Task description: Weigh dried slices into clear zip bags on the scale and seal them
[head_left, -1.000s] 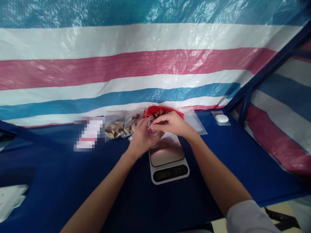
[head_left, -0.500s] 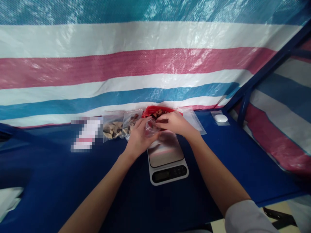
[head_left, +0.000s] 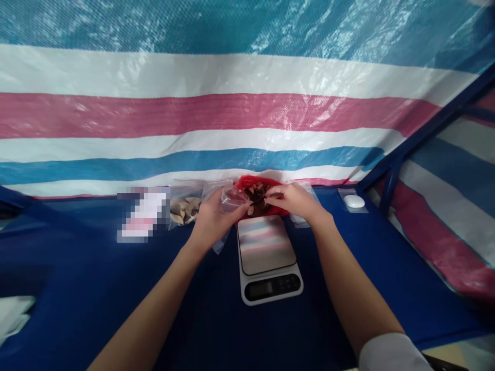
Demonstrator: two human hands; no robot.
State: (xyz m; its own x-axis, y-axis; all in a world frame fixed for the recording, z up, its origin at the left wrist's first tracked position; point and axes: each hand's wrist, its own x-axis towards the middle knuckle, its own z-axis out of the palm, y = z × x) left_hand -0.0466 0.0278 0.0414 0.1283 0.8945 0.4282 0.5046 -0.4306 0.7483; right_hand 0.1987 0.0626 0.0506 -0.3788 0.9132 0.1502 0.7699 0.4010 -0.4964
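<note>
Left hand [head_left: 216, 216] has its grip around a clear cup [head_left: 233, 198], held up just beside the red bag [head_left: 244, 182] at the bench's [head_left: 116, 288] back edge. Right hand [head_left: 292, 200] is at the bag's mouth, fingertips by the brown chips [head_left: 260, 194]; can't tell if that grip's got one. The scale [head_left: 267, 250] sits in front of the bag, and a white disc [head_left: 354, 201] is near the back right corner.

Blurry squares cover a pink-and-white thing [head_left: 144, 214], and the left edge cuts off a pale flat thing [head_left: 13, 313]. The left hand [head_left: 214, 216] hides part of the see-through plastic cup [head_left: 232, 198]. The right hand [head_left: 296, 200] covers some of the red plastic bag [head_left: 245, 181]; whether it pinches anything is too small to tell.
</note>
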